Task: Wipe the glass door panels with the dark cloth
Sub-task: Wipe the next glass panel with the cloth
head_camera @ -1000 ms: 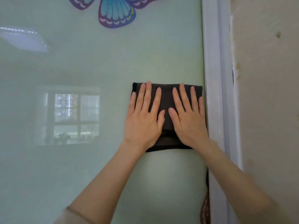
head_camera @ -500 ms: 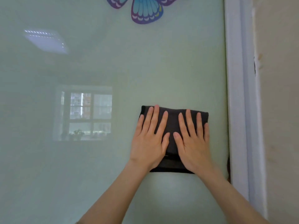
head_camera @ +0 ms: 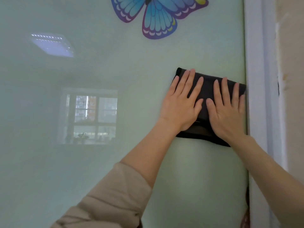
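Dark cloth (head_camera: pixel 208 89) is folded into a flat block and sits against the glass door panel (head_camera: pixel 115 71), at the right side of the glass. Its right end touches the white door frame (head_camera: pixel 255 79). The left hand (head_camera: pixel 181 106) lies flat on the left part of the cloth with its fingers straight and a little spread, pointing up. The right hand (head_camera: pixel 228 112) lies flat on the right part in the same way, and its little finger is right by the frame. The two thumbs are close together in the middle. A tan sleeve (head_camera: pixel 115 195) covers the left arm low down, and the right arm is bare. A blue and purple butterfly sticker (head_camera: pixel 158 15) is on the glass above the cloth. The glass shows a faint window (head_camera: pixel 92 116) and a ceiling light (head_camera: pixel 52 46). A rough pale wall (head_camera: pixel 292 96) is to the right of the frame.
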